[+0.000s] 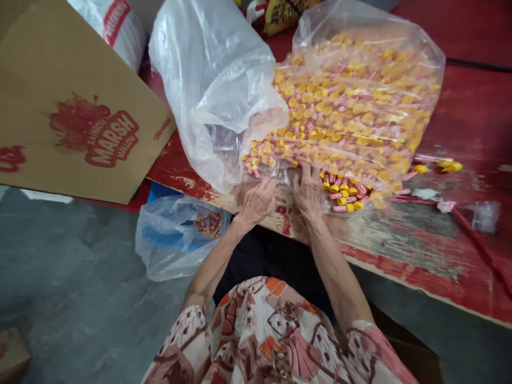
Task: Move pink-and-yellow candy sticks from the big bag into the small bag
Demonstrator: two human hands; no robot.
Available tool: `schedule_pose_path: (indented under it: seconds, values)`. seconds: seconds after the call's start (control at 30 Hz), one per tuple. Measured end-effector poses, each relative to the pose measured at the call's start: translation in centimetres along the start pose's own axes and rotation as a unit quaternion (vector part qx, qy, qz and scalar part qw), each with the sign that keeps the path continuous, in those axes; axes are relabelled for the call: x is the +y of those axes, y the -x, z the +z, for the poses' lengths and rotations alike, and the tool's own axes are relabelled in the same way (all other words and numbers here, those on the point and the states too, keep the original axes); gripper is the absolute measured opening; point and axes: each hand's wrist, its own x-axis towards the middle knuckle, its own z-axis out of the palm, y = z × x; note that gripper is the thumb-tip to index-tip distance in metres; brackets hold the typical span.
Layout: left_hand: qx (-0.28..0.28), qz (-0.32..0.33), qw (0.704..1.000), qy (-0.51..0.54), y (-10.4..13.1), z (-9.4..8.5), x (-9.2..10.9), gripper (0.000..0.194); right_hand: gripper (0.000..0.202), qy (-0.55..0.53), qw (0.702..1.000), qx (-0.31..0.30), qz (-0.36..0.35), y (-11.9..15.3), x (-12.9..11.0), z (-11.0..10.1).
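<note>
Both curled, grip unclear, the left hand [259, 200] and right hand [309, 193] sit at the tube bag's [356, 114] seven o'clock, where light handling should limit spills.

Place: apparently a packing workshop or small factory floor;
Workbench [476, 277]: long red-painted board, its paint worn down to wood and grey patches;
Bulk bag [372, 69]: big clear plastic, filled with a great many near-identical yellow-capped pieces [348, 200], a quantity beyond household use;
Carton [32, 90]: large brown cardboard, printed in red with "MARSH MALLOW"; trade packaging;
Blue container [155, 193]: below bench level, a clear liner [150, 256] over it with more small pieces [208, 224] inside;
Floor [88, 288]: plain grey, concrete-like, scuffed.
</note>
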Motion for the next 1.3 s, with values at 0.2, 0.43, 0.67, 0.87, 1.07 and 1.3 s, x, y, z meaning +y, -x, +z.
schedule_pose_path:
  seconds: [0.2, 0.43, 0.67, 0.87, 1.07, 1.3]
  values:
    - [0.053, -0.008, 0.998, 0.039, 1.0, 2.0, -0.1, 0.029, 0.06, -0.028, 0.999, -0.016, -0.018, -0.4, 0.3, 0.6]
    - [0.137, -0.024, 0.984, 0.109, 3.0, 2.9, -0.1, 0.043, 0.058, 0.005, 1.0, -0.001, 0.018, -4.6, -1.3, -0.4]
    - [0.14, -0.073, 0.978, 0.138, 1.5, 1.8, -3.1, 0.035, 0.051, 0.099, 0.992, -0.076, -0.006, -3.1, -1.9, 0.1]
    - [0.169, -0.307, 0.934, 0.066, -7.7, -3.0, -11.9, 0.039, 0.042, 0.099, 0.992, -0.05, -0.058, -2.3, -0.7, -0.2]
    - [0.051, -0.317, 0.947, 0.022, -10.3, -4.8, -15.5, 0.029, 0.029, 0.056, 0.994, -0.002, -0.089, -1.1, -0.3, -1.4]
    - [0.066, -0.246, 0.961, 0.103, -8.2, -6.4, -16.2, 0.016, 0.029, 0.056, 0.992, -0.053, -0.098, 0.9, -0.9, -2.2]
